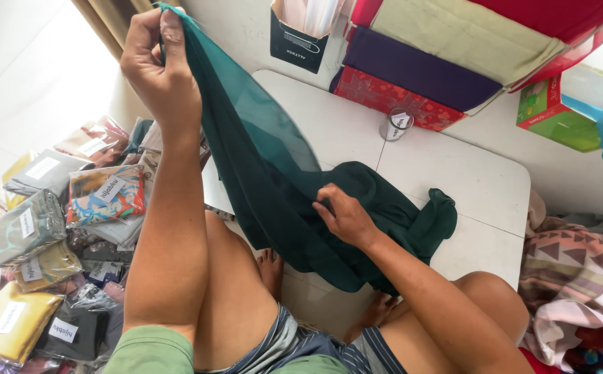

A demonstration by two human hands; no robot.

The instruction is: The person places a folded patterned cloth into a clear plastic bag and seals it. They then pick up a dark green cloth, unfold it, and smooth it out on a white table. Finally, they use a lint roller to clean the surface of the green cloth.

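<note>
The thin teal cloth (274, 173) hides the fingertips of the right hand (343, 216) and part of the low white table (474, 180). The stacked fabric boxes (454, 55) run out past the top edge, and the blue object (602, 131) is cut off at the right edge. The packets (52, 235) at the left overlap, so their lower layers cannot be made out.

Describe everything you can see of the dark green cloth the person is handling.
The dark green cloth looks thin and slightly sheer, a plain teal-green with no pattern. The left hand pinches one edge and lifts it high, so it hangs stretched in a slope. The right hand grips it lower down. The rest lies crumpled in folds on the low white table and drapes over its near edge toward the person's legs.
</note>
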